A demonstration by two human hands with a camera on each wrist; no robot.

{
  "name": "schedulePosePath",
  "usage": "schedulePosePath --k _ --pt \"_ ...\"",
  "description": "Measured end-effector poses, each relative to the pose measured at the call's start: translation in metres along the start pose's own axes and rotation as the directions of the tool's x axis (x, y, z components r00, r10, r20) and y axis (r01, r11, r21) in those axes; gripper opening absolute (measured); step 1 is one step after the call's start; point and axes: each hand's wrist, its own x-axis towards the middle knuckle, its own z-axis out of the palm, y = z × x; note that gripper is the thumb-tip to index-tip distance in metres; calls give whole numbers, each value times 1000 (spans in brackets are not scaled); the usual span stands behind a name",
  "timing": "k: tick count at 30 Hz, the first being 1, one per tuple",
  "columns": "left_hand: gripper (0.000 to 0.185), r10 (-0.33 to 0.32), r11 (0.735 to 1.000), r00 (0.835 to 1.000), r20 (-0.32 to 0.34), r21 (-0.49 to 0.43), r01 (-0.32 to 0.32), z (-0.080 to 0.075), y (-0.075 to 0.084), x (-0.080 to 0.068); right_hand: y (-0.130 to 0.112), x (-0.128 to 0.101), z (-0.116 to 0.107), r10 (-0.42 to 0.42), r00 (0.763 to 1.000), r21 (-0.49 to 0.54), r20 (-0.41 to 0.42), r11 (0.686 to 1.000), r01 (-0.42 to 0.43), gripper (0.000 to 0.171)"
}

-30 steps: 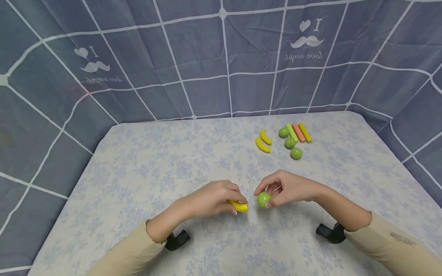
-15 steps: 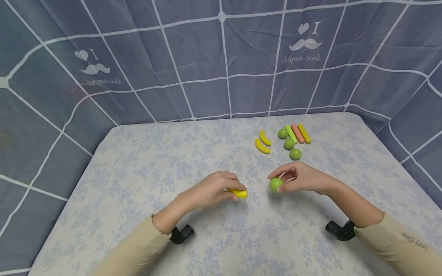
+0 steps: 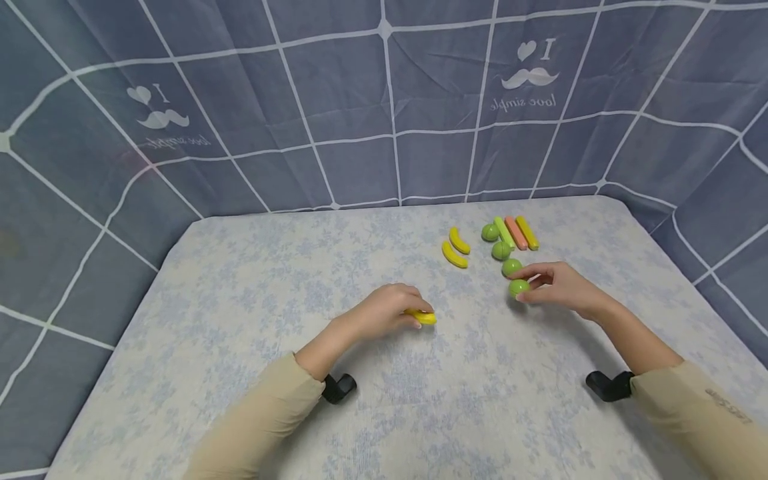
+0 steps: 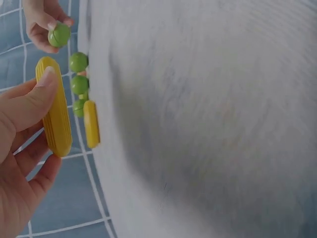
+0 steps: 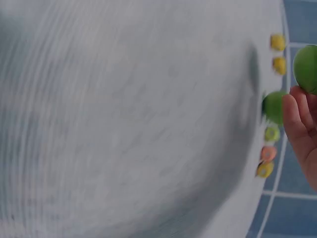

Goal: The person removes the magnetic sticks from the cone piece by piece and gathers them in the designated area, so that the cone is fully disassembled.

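My left hand [image 3: 384,311] holds a yellow toy banana [image 3: 425,318] over the middle of the table. In the left wrist view this banana [image 4: 58,116] shows ridged sides, with the thumb on one face and fingertips behind. My right hand [image 3: 561,288] pinches a shiny green ball [image 3: 519,289] between thumb and fingers, right at the near end of a row of similar balls. The closest ball in that row [image 3: 511,267] is partly overlapped by my right fingers. From the right wrist, the held ball [image 5: 306,69] appears at the edge of the frame.
Two more toy bananas [image 3: 455,255] lie left of the row of green balls [image 3: 501,251]. Beside the far balls lie a light green stick [image 3: 504,233], an orange stick [image 3: 516,233] and a yellow stick [image 3: 527,233]. A grey-blue checked curtain [image 3: 348,100] surrounds the floral-covered table [image 3: 270,280].
My right hand has carried the green ball away and to the right, up to the row of balls. My left hand has moved slightly forward and right, still holding the toy banana.
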Motion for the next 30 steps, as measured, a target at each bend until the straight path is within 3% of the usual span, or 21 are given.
schedulePosePath --k 8,18,27,30 --pt "28 -108 994 986 127 11 107 9 -14 31 20 10 -1 -29 999 -140 -35 990 24 44" --pt "29 -186 978 979 86 109 176 25 -27 80 22 21 1 -52 997 -206 -57 978 39 42" --pt "30 -181 971 982 48 170 170 36 -29 100 24 21 -1 -39 997 -193 -64 981 26 42" --pt "30 -197 952 980 17 241 187 40 -28 105 25 22 -1 -50 997 -189 -58 981 38 43"
